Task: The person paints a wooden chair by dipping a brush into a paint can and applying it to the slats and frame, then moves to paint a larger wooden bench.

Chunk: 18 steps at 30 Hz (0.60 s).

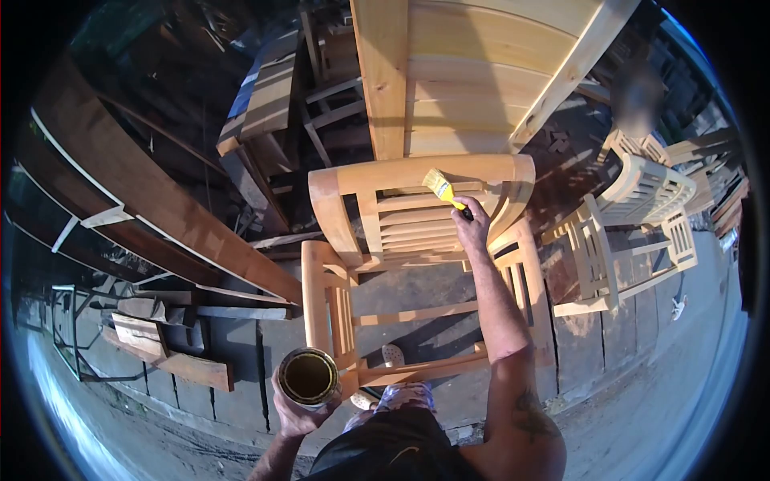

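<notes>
In the head view my left hand (295, 414) is wrapped round an open can (308, 377) of brown liquid, low and left of centre. My right hand (473, 224) grips a paintbrush (446, 193) by its dark handle end. The brush has a yellow ferrule area and pale bristles, which point up and left and overlap the chair's top rail. In front of me stands a wooden armchair frame (421, 173) with a slatted back, slatted arm sides and an open seat. The can overlaps the front of its left arm.
Behind the chair rises a pale plank panel (481, 80). Another unfinished chair (601, 256) stands to the right, with a person (638, 100) beyond it. Long brown boards (160, 200) lean at the left, above scrap wood (160, 345) on the concrete.
</notes>
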Motion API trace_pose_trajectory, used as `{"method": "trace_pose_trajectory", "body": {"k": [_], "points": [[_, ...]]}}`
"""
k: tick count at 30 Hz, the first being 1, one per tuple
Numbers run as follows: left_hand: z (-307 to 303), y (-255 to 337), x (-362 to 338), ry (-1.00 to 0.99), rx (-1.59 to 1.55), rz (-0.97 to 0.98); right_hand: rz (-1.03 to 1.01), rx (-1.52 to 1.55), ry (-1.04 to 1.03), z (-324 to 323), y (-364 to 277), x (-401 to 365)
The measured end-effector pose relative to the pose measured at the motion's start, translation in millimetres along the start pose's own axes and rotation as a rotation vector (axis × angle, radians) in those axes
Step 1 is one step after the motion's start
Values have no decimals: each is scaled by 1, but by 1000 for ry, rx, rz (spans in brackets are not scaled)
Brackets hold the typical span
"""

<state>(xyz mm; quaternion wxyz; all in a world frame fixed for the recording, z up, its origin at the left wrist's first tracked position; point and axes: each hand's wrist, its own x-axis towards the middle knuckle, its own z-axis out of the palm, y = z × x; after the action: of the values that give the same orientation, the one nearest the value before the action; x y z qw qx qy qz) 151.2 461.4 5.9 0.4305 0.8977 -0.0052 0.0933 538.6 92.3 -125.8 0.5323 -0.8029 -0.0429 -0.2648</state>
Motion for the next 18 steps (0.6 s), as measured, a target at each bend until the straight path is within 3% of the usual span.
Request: {"method": "trace_pose_trajectory", "body": {"k": [4, 7, 9, 11, 13, 15, 18], "points": [[4, 14, 7, 13, -45, 3, -59, -183, 215, -38, 7, 11], [6, 17, 9, 15, -107, -51, -228, -443, 344, -10, -17, -1], [11, 13, 9, 23, -137, -62, -228, -446, 208, 33, -21, -17], [13, 7, 11, -6, -153, -42, -290, -314, 113, 81, -52, -32], [15, 6, 12, -20, -172, -26, -228, -139, -37, 112, -81, -45], [17, 7, 18, -16, -193, -10, -207, 16, -114, 114, -103, -43], [18, 20, 26, -40, -212, -6, -174, 81, -134, 81, -80, -23]]}}
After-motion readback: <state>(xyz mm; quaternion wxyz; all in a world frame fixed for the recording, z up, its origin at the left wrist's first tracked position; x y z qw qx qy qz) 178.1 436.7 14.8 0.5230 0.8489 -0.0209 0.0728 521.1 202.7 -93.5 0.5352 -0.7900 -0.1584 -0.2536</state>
